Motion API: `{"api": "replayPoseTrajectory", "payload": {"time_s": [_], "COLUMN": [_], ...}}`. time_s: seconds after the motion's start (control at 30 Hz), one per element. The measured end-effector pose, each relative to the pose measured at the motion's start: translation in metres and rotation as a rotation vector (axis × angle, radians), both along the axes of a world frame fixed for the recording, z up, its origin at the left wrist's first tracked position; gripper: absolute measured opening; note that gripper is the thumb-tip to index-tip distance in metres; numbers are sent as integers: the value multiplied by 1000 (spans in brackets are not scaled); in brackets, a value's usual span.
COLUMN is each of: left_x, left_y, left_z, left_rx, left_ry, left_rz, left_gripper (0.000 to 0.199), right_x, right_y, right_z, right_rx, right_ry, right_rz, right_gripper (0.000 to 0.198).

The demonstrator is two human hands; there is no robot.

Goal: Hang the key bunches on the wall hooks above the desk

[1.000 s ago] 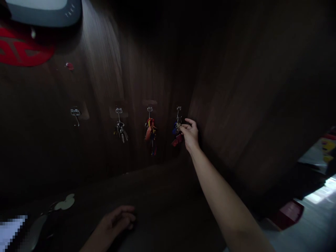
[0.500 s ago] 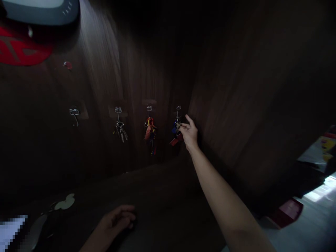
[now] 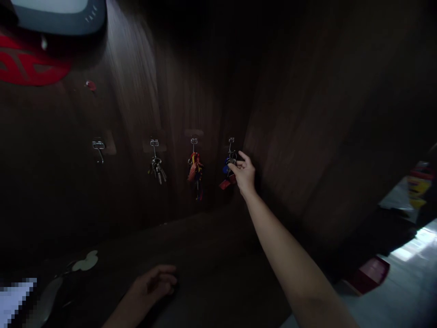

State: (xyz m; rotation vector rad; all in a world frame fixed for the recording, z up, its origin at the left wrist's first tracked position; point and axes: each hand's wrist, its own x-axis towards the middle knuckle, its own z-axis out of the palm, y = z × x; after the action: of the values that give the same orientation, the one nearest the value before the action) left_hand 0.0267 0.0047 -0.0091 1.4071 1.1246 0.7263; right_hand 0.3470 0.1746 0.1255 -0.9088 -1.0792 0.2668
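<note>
My right hand reaches to the rightmost hook and pinches a bunch of keys between thumb and fingers. The bunch still hangs on its hook and carries a blue tag and a red tag; part of it is hidden by the fingers. To its left hang an orange and yellow key bunch and a plain bunch of metal keys. Low in the view, my left hand hovers over the dark surface, fingers loosely bent and apart, holding nothing.
Farther left, a hook carries nothing on the dark wood panel. A dark cap and a red object are at the upper left. A pale rounded object lies on the surface. A dark red box is at the lower right.
My right hand has shifted slightly left, its thumb now farther over the keys, and the red tag has swung a little left. My left hand is nearly unchanged.
</note>
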Motion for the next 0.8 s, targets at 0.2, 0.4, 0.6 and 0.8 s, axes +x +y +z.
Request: {"api": "replayPoseTrajectory", "payload": {"time_s": [0.2,0.4,0.6,0.8], "left_x": [0,2,-2,-7], "left_y": [-2,-10,-11,-11], "left_z": [6,23,29,28], "left_rx": [2,56,134,159], "left_ry": [9,32,22,-7], "left_rz": [-13,69,180,258], "left_gripper": [40,36,33,32], "right_x": [2,0,-3,-11], "right_y": [-2,-12,-24,-39], "right_z": [-3,-7,-18,-37], "right_rx": [-17,-44,-91,-133], "right_ry": [-57,2,21,1], "right_rz": [-19,22,22,-22], "right_gripper": [58,53,47,42]}}
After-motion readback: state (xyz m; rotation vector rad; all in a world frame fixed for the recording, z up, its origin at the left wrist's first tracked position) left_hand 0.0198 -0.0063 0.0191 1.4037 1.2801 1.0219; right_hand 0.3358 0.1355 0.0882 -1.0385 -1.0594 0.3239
